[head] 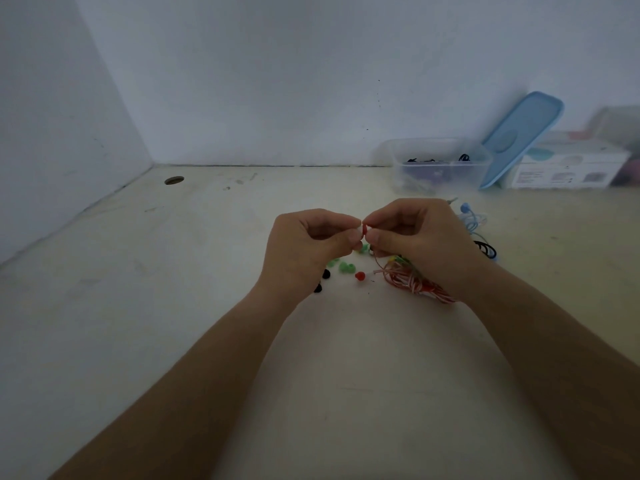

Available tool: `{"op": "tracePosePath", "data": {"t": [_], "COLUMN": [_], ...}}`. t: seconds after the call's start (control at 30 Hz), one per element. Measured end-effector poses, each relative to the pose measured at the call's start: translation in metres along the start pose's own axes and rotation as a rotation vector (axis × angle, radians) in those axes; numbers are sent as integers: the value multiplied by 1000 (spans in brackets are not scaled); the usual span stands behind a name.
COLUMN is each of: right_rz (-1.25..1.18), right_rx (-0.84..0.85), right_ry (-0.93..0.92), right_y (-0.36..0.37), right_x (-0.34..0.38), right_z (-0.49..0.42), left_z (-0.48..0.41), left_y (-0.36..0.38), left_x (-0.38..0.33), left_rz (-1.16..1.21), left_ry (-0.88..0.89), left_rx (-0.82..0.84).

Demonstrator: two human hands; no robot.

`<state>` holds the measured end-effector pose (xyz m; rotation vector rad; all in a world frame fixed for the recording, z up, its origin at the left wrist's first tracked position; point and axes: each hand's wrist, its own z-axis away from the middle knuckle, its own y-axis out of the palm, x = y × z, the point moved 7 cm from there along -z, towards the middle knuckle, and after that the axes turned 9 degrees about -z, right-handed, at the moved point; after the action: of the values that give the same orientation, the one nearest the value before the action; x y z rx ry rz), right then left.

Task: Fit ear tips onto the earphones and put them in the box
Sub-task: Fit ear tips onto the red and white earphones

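You are on the fitting step. Your left hand (311, 244) and your right hand (415, 237) meet fingertip to fingertip above the pale table (173, 306). Both pinch the small red-and-white earbud (365, 232) between them. It looks like you are pushing a tip onto it, but the bit is too small to tell which hand has the tip.

The red-and-white striped cord (415, 285) runs down from under your right hand and lies in a bunch at 5 o'clock from the pinch.

Next you likely need a firm little push and twist until the tip sits all the way round. Then the other bud needs one. A loose round red rubber ear tip (360, 274) waits on the table at 6 o'clock, just below your fingers. Soft green ear tips (346, 267) and small black ear tips (325, 273) lie near it, toward 7 o'clock.

The clear plastic box (440, 164) sits well apart at 1 o'clock, open, with its blue lid (523, 136) leaning beside it.
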<state>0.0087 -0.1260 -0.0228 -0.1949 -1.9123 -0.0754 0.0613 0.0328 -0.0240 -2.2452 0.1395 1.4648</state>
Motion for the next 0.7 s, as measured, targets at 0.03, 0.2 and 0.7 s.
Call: {"op": "tracePosePath", "data": {"t": [0.03,0.2,0.7], "right_rz": [6,4,-50], "right_rx": [-4,26,99], "right_ry": [1,18,-22], "right_y": [-1,-1,5], "right_x": [-1,-1,9], "right_z": [0,-1,2], "left_z": [1,2,4], "left_y": [1,2,6], "left_x": [0,-3,1], "left_rz": [28,90,286], "left_ry": [-6,-21,-118], "left_rx": [11,39,86]}}
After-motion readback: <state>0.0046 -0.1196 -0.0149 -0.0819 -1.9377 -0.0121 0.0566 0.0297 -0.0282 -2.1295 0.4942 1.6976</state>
